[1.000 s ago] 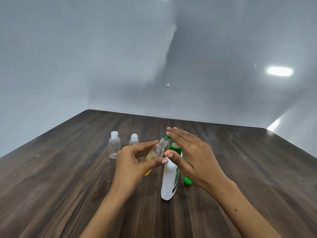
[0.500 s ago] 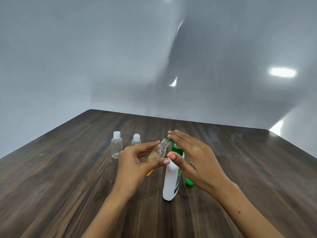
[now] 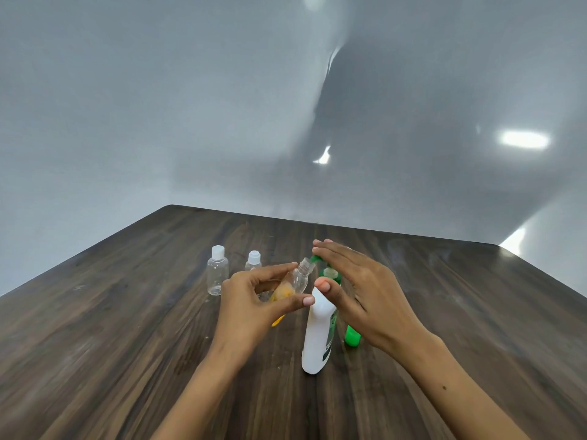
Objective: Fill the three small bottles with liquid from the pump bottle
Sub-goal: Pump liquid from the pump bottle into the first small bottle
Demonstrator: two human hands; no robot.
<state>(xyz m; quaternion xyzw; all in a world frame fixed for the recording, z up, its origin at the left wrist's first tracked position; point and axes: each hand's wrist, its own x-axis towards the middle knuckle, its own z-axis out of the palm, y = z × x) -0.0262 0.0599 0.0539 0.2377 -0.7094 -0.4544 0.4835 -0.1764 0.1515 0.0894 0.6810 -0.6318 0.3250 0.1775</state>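
At the centre of the frame the left hand (image 3: 254,300) pinches an uncapped small clear bottle (image 3: 293,282) between thumb and fingers, tilting it so its open neck meets the green nozzle of the white pump bottle (image 3: 317,338), which stands upright on the dark wooden desk (image 3: 127,344). The right hand (image 3: 365,293) lies over the pump head with straight, relaxed fingers, its thumb by the bottle's shoulder. Two capped clear bottles (image 3: 217,274) stand left of centre, farther back, and a green cap (image 3: 352,335) lies just right of the pump bottle.
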